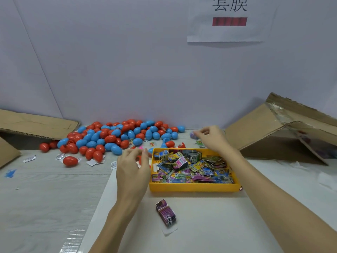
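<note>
Where the view is nearest, a small purple printed box (166, 212) lies on its side on the white sheet (209, 225) covering this part of the desk (45, 198). One end rests on a white paper slip (170, 231). There is bare sheet all round it, and both forearms pass well clear on either side.

Left hand (132, 168): just left of the yellow tray (191, 187), back of the hand toward the camera, wrist straight. Fingers curled, thumb opposed, pinching a red piece (139, 160). The piece is mostly hidden behind the fingers, so its shape cannot be told. The thumb is close beside the tray's far left corner.

Tray: heaped with small printed packets (189, 168) in purple, blue and green. The right forearm crosses above its right rim.

Right hand (212, 138): past the tray's far right corner, lifted off the desk, wrist bent leftward. Fingertips drawn together on a small purplish thing (193, 135), which is blurred and cannot be identified.

Farther back, a heap of red and blue plastic eggs (113, 137) runs along the foot of the wall. A single red egg (70, 161) sits apart, nearer, among loose paper slips.

Edges: a cardboard flap (36, 125) leans at far left and an opened cardboard box (273, 130) at far right, the right hand near the latter. A paper sign (229, 21) is on the wall.
</note>
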